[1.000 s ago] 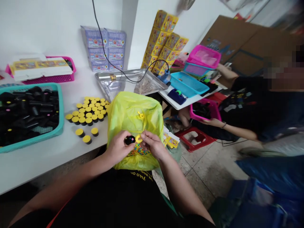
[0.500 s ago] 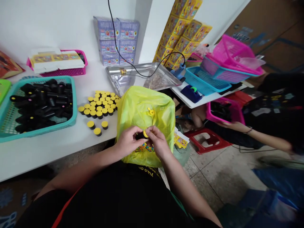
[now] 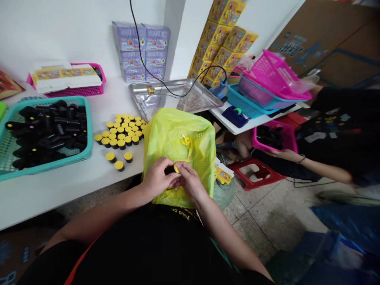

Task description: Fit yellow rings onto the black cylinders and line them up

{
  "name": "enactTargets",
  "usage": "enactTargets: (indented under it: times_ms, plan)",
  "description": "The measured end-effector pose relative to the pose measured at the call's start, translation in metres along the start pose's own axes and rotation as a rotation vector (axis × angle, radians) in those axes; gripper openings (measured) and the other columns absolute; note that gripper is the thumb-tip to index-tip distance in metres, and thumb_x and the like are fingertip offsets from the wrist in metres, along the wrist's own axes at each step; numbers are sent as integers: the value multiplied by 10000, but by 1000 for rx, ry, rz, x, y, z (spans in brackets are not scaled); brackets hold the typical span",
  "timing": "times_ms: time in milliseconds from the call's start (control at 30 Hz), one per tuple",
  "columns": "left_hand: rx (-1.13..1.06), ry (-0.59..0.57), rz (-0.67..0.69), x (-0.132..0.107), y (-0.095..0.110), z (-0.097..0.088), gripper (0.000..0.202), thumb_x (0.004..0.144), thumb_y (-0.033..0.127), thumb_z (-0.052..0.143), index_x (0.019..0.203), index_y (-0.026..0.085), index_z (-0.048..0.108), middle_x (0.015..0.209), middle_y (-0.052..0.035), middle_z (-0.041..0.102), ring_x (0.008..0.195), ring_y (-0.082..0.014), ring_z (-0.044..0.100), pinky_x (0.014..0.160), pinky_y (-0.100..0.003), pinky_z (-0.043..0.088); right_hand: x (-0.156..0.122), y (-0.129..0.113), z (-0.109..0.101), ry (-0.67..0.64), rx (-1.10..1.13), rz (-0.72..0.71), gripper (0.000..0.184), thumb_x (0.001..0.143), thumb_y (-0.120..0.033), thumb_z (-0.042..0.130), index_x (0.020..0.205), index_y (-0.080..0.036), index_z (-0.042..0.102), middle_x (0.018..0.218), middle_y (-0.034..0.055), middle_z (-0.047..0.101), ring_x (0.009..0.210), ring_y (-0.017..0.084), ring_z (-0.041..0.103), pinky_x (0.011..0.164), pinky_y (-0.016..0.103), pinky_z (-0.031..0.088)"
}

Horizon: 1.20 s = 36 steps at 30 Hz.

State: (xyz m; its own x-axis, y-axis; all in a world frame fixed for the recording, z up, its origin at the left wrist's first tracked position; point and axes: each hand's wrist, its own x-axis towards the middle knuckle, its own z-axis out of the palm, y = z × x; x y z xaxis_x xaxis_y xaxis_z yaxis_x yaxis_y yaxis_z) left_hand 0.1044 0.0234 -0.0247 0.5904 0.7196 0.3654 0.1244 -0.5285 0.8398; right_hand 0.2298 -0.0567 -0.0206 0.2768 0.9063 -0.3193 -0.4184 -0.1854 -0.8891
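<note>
My left hand [image 3: 156, 179] is closed round a small black tube [image 3: 170, 170] held over a yellow-green plastic bag [image 3: 178, 138] in my lap. My right hand [image 3: 187, 181] pinches a yellow cap [image 3: 176, 168] against the tube's end. Both hands touch each other above the bag's opening. Another yellow cap [image 3: 186, 139] lies on top of the bag. On the white table [image 3: 59, 186] to the left stand several capped black tubes with yellow tops [image 3: 120, 132]. A teal basket [image 3: 44, 132] holds several uncapped black tubes.
A metal tray [image 3: 175, 97] with a cable over it sits behind the bag. Purple boxes [image 3: 141, 51] and yellow boxes [image 3: 225, 43] are stacked at the wall. Pink and blue baskets [image 3: 267, 85] stand at right. Another person's arm [image 3: 308, 166] reaches a pink basket [image 3: 274, 138] near a red stool [image 3: 255, 172].
My right hand has brought the yellow cap onto the black tube's end and both hands closed together, covering the coloured beads. The view shifted left.
</note>
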Motion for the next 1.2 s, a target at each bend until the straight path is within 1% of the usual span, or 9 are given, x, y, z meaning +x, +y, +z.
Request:
enactTargets:
  times_ms: [200,333,433,533,600,700,867,1067,1200]
  plan:
    - [47,-58,-6,1,3,0,244,834,366,781,913,202,618,869,-12,571,716,-148,542,628,-275,450,1,-1,7,151,132,-14,464,627,-510,845,886,-208,605,603,-58,605,391,87,506,362,188,315]
    - [58,-162,-48,3,9,-3,292,938,498,624,963,209,595,887,-33,591,843,-200,583,731,-326,470,3,-1,7,177,139,-17,406,636,-483,827,806,-223,566,535,-76,550,375,88,453,358,200,287]
    - [-61,-263,-203,5,17,-4,366,977,571,507,904,214,542,825,-25,614,785,-188,602,706,-320,467,4,0,7,195,114,-47,391,652,-478,811,784,-239,532,471,-89,501,371,102,435,356,207,259]
    - [-350,-339,-433,5,20,-1,452,953,671,465,902,223,489,667,26,578,502,-119,504,488,-261,378,6,4,9,215,55,-97,392,675,-503,793,789,-241,524,464,-78,522,388,107,446,374,205,259]
    - [-515,-295,-535,4,20,3,498,909,722,497,867,227,457,569,60,506,396,-91,402,395,-242,274,7,9,11,219,22,-112,403,718,-560,753,773,-241,512,460,-70,523,391,114,454,375,212,259]
    - [-651,-186,-593,0,19,9,544,835,736,606,799,227,418,513,85,422,379,-73,365,367,-224,218,6,18,17,222,14,-149,408,789,-603,683,750,-244,493,467,-80,483,381,111,428,373,226,271]
    - [-810,-83,-620,-7,24,15,580,739,698,741,799,210,434,592,92,403,425,-42,345,386,-196,218,1,27,28,287,109,-310,303,819,-490,715,813,-244,538,627,-76,530,457,92,439,413,223,331]
    - [-748,-96,-594,-10,27,14,568,796,741,656,869,213,461,581,82,445,444,-70,396,394,-209,245,0,26,27,221,168,-323,309,831,-491,730,835,-253,533,630,-85,526,425,85,420,410,234,370]
    - [-764,-101,-558,-8,28,10,582,791,759,649,876,213,463,552,78,459,444,-85,423,394,-211,257,-3,19,24,134,120,-310,327,826,-526,723,870,-259,540,603,-79,539,428,109,473,401,240,363]
